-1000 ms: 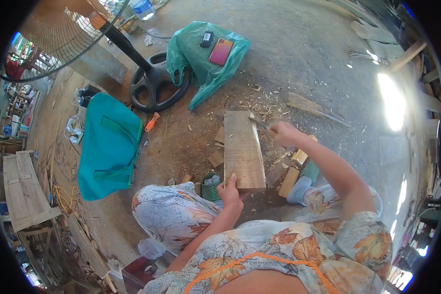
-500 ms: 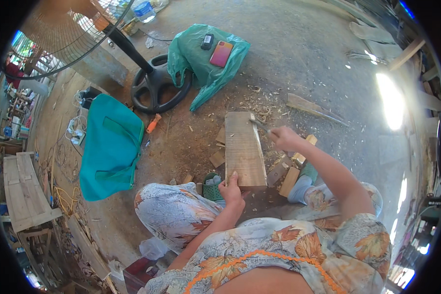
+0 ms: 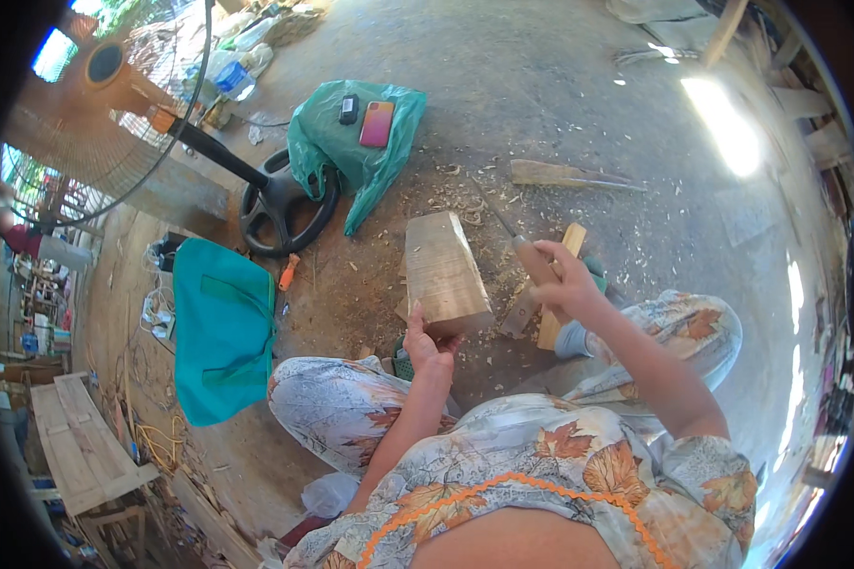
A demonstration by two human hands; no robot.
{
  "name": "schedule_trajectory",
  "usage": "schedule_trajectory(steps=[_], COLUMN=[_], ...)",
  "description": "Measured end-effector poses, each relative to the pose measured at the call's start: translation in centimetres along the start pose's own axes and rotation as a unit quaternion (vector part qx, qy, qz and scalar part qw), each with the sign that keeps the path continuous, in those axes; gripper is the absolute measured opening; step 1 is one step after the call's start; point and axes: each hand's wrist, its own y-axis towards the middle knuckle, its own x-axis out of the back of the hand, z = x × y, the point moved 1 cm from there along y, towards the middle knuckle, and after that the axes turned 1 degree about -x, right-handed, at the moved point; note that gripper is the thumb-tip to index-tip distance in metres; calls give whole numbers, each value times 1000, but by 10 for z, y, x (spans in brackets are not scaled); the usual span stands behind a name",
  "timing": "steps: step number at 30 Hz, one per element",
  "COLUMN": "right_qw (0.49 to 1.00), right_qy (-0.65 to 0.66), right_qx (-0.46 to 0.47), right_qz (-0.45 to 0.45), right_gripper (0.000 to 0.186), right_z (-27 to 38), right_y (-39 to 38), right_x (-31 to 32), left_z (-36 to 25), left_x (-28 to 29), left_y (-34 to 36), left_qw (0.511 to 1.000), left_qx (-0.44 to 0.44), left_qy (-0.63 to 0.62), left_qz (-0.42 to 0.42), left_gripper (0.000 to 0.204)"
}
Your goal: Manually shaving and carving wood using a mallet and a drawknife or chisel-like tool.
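Observation:
A thick wooden block (image 3: 443, 266) stands tilted between my knees, its near end raised toward me. My left hand (image 3: 429, 343) grips that near end at the lower left corner, thumb up along the side and fingers under it. In my right hand (image 3: 567, 282), to the right of the block, is a knife-like tool (image 3: 531, 257) with a thick wooden handle. Its long, narrow metal blade points away from me, apart from the block; its exact kind is unclear. Wood shavings (image 3: 443, 197) lie on the floor beyond the block.
Wood offcuts (image 3: 562, 318) lie by my right foot, and a long wood strip (image 3: 569, 174) farther off. A green plastic bag (image 3: 351, 171) carries a phone (image 3: 377, 124) and a small black device. Left are a fan base (image 3: 289, 204), a teal bag (image 3: 220, 327) and an orange-handled tool (image 3: 289, 272).
The blade has come off the block's right edge, and my right hand has drawn nearer to me. The block's near end has tipped up in my left hand. The whole view has shifted.

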Motion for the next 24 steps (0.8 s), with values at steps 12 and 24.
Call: schedule_trajectory(steps=[12, 24], right_qw=[992, 963], right_qy=[-17, -259], right_qx=[-120, 28], right_qz=[40, 68], right_gripper=[64, 63], right_z=[11, 28], right_y=[-109, -146], right_x=[4, 10], left_z=[-1, 7], left_x=[-12, 2], left_y=[-7, 1], left_qw=[998, 998], left_qx=[-38, -14], left_qy=[24, 10], left_qz=[-54, -66], left_gripper=[60, 69])
